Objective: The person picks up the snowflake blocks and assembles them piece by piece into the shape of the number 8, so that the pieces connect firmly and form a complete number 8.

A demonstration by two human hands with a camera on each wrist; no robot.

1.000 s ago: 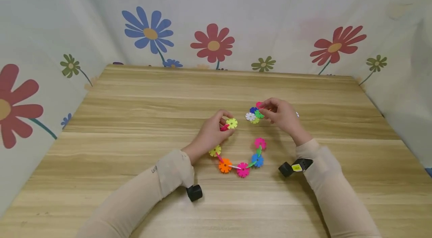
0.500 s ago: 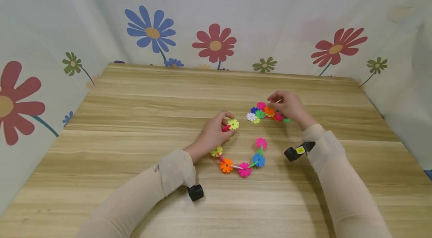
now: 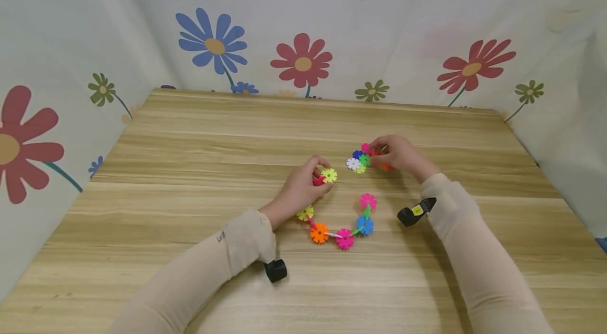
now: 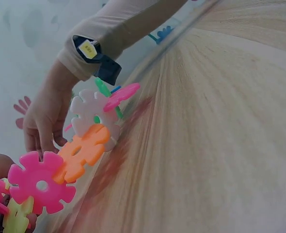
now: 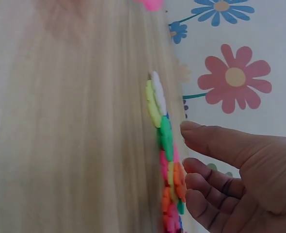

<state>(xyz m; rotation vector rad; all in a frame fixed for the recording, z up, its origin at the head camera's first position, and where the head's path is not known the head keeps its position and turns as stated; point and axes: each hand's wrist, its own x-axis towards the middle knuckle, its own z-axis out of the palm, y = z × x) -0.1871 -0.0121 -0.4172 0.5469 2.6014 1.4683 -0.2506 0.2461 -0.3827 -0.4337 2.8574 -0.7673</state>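
Observation:
My left hand (image 3: 300, 182) pinches a yellow notched plastic flower disc (image 3: 329, 175), with a red-pink piece (image 3: 320, 180) beside it at the fingers. From there a chain of interlocked discs curves over the table, through an orange disc (image 3: 320, 233), a pink disc (image 3: 345, 239) and a blue disc (image 3: 364, 225), to a pink end disc (image 3: 368, 201). My right hand (image 3: 403, 155) is at the pile of loose discs, partly hiding it. In the right wrist view, its thumb and fingers are apart beside a green disc (image 5: 166, 138), nothing between them.
The loose pile also has a white disc (image 3: 353, 164) and a dark blue disc (image 3: 358, 155) at its left side. Everything lies on a wood-grain table (image 3: 213, 139), with a flower-printed curtain (image 3: 265, 18) behind its far edge.
My right hand lifted away up and to the right from the pile, then came back down and left over it. My left hand keeps its hold on the chain, nearly still.

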